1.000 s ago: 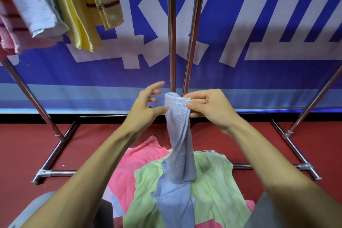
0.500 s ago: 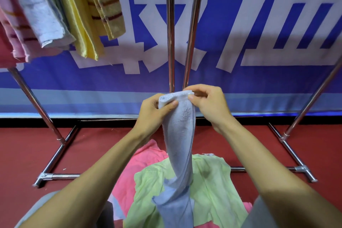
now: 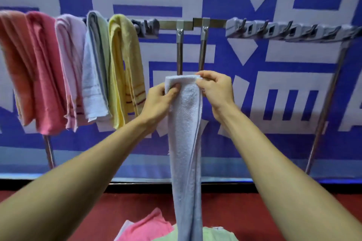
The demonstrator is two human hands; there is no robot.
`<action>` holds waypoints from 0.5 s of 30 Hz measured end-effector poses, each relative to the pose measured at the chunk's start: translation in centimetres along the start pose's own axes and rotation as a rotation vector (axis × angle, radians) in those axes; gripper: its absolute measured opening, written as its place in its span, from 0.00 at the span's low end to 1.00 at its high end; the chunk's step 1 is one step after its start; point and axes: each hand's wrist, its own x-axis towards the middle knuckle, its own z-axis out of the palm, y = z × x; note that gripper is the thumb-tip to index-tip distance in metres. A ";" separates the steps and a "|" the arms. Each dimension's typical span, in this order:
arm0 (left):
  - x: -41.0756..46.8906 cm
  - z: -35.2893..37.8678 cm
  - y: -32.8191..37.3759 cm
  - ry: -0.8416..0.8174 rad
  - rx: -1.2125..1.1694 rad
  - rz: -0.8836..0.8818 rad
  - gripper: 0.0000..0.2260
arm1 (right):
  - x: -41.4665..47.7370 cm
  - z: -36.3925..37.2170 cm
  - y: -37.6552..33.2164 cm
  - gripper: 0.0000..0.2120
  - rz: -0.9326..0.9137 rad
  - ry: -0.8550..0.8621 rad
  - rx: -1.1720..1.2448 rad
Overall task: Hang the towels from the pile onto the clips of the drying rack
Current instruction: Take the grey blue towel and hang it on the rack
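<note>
At the bottom edge of the view, nearest the person, the pile (image 3: 145, 228) of towels lay on the red floor (image 3: 98, 211), pink on the left and light green beside it. In front of it hung the light blue towel (image 3: 186, 133), a long narrow fold whose lower end ran off the bottom of the picture. Both bare forearms reached forward to its top edge. The left hand (image 3: 158, 101) pinched the top left corner, thumb in front and fingers curled behind. The right hand (image 3: 215, 90) pinched the top right corner in curled fingers.

The held edge sat in front of two upright poles (image 3: 179, 55) and well below the top bar of the drying rack (image 3: 168, 25). On that bar, free clips (image 3: 284, 30) lined the right half, and a few more sat left of the poles. Further left hung five towels side by side: the orange towel (image 3: 13, 64), the deep pink towel (image 3: 45, 76), the pale pink towel (image 3: 70, 64), the grey-white towel (image 3: 96, 76) and the yellow towel (image 3: 125, 64). Behind everything stretched a blue and white banner (image 3: 293, 84).
</note>
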 end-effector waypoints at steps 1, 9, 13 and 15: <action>1.2 -0.2 2.2 0.005 -0.019 0.038 0.09 | 0.8 0.1 -2.1 0.08 -0.048 0.017 0.020; 2.3 -1.9 9.8 -0.071 0.121 0.117 0.05 | 2.6 0.0 -8.1 0.09 -0.090 0.113 -0.002; 2.9 -1.3 12.7 0.040 0.050 0.132 0.06 | 3.5 -0.7 -10.8 0.07 -0.111 0.133 0.093; 2.5 -0.7 12.7 -0.013 0.051 0.059 0.07 | 3.3 -0.8 -11.0 0.08 -0.086 0.147 0.096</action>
